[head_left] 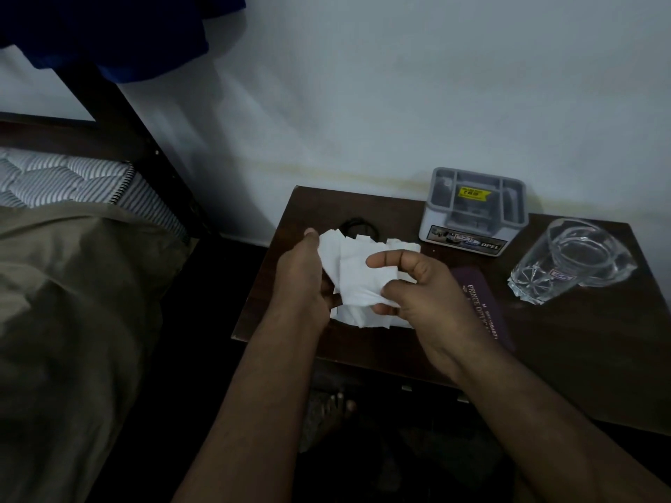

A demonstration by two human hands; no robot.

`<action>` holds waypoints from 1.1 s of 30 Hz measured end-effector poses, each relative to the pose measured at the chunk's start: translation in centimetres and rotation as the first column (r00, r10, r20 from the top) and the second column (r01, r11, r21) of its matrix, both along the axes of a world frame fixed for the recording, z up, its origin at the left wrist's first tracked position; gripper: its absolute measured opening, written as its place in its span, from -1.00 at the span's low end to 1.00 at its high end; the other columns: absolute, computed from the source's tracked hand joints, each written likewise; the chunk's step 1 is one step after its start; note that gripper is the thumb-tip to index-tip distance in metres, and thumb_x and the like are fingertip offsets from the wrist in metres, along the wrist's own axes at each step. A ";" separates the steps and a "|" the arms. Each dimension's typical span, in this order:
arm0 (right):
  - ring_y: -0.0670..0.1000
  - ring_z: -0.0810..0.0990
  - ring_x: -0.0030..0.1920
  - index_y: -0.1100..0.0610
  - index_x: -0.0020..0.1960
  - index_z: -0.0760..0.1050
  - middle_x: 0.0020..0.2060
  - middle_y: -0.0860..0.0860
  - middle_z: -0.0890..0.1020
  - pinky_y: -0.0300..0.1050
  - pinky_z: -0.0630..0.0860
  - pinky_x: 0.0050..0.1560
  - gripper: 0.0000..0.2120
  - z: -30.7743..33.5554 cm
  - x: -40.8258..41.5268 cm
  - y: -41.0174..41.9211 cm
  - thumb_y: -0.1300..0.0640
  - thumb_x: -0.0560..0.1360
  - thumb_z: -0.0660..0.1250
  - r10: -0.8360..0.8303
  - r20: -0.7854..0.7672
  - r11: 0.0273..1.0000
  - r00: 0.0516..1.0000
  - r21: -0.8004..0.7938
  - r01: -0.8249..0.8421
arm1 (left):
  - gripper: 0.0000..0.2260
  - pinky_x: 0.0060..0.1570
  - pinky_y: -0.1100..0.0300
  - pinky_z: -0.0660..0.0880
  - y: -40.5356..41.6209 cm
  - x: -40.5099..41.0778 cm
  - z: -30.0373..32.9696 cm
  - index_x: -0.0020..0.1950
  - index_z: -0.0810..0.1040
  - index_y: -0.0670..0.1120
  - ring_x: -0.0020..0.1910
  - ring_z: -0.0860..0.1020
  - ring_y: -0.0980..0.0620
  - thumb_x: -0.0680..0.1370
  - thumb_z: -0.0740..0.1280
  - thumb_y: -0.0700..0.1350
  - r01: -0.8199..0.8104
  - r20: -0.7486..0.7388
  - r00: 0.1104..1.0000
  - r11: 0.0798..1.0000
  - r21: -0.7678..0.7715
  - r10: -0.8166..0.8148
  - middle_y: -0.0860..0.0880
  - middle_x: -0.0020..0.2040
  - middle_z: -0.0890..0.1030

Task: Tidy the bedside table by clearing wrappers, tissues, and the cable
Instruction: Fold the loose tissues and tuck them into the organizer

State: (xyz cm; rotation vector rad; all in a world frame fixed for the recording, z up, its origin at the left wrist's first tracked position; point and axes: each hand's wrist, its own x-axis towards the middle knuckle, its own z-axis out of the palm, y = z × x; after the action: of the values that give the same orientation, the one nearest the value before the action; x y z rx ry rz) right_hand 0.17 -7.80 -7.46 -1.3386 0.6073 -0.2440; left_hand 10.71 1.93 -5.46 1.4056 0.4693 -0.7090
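Tissues: white crumpled paper tissues (363, 281), bunched, long axis running near-to-far.
Hands: left hand (303, 281) and right hand (425, 288) both grasping them.
Edges: held above the left edge of the dark wooden worktop (581, 357).

I see a dim room with a plain whitish painted wall (399, 85) bearing a faint yellowish stain line low down. A dark brown wooden bedside table (544, 357) stands against it. To its left sits a dark-framed bed (120, 114) with a grey-striped quilted mattress (72, 176) and an olive-drab blanket (72, 303). The floor (225, 285) between them lies in shadow.
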 end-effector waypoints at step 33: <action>0.04 0.58 0.22 -0.06 0.44 0.45 0.33 0.06 0.46 -0.08 0.53 0.24 -0.60 -2.6 0.3 -1.0 -0.01 0.61 0.34 0.037 -0.329 0.660 0.944 -0.700 -0.270 | -0.75 0.03 0.10 0.52 1.8 1.1 -1.7 0.22 0.60 -0.15 0.04 0.59 -0.02 0.60 0.40 -0.06 -0.224 0.645 0.754 0.877 0.425 -0.120 -0.07 0.15 0.64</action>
State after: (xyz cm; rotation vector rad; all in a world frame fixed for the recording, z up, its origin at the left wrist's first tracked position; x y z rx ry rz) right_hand 0.44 -8.76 -10.11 -2.2515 0.6575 -0.1537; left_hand 11.80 3.71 -7.12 1.9893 0.1111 0.0099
